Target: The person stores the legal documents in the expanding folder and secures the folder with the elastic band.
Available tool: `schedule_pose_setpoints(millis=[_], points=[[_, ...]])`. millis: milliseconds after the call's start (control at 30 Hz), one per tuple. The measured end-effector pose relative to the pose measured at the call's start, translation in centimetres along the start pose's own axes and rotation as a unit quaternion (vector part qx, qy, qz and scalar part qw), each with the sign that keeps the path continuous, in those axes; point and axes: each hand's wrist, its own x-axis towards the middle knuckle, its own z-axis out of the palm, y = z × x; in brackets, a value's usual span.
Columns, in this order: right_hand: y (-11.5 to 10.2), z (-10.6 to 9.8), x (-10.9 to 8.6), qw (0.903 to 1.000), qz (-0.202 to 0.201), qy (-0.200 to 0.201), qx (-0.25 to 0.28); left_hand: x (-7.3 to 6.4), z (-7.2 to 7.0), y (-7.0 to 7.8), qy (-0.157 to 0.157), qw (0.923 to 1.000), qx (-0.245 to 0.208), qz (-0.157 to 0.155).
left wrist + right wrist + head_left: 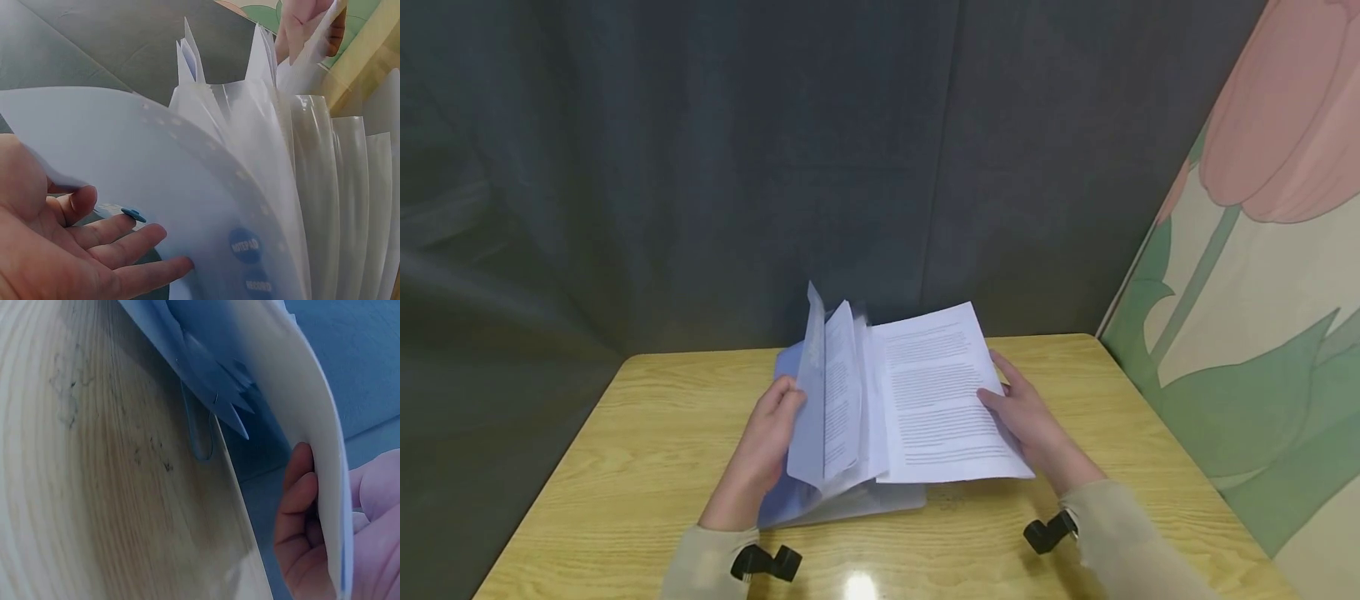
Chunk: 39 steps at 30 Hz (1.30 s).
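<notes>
A pale blue expanding file folder [781, 497] lies spread open on the table, its translucent pockets [312, 187] fanned out. My left hand [771, 425] grips the folder at its left side, thumb over a raised flap; in the left wrist view the printed cover [156, 169] bends over the fingers, beside a small blue button [133, 215]. At the right edge of a stack of printed sheets [940, 400], my right hand [1026, 412] pinches the paper between thumb and fingers. Curled fingers [297, 512] show behind the stack in the right wrist view. More printed paper [841, 392] stands among the pockets.
The wooden table [662, 442] ends at a dark curtain [737, 167] behind. A wall painted with a tulip [1270, 208] borders the right side. A thin elastic loop [203, 453] hangs from the folder near the table edge.
</notes>
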Motion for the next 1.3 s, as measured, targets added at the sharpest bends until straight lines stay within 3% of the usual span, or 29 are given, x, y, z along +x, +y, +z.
schedule_pose_setpoints(millis=[333, 800, 1300], points=[[-1.5, 1.4, 0.2, 0.9998, -0.017, -0.013, 0.005, 0.1, 0.1, 0.2, 0.005, 0.9999, 0.014, 0.009], [-1.3, 1.9, 1.1, 0.9998, 0.017, -0.001, 0.012, 0.0, 0.0, 0.4, 0.001, 0.9998, 0.018, 0.004], [-1.3, 4.2, 0.3, 0.9993, -0.012, -0.015, 0.031, 0.0, 0.3, 0.3, 0.007, 0.9998, 0.020, 0.005]])
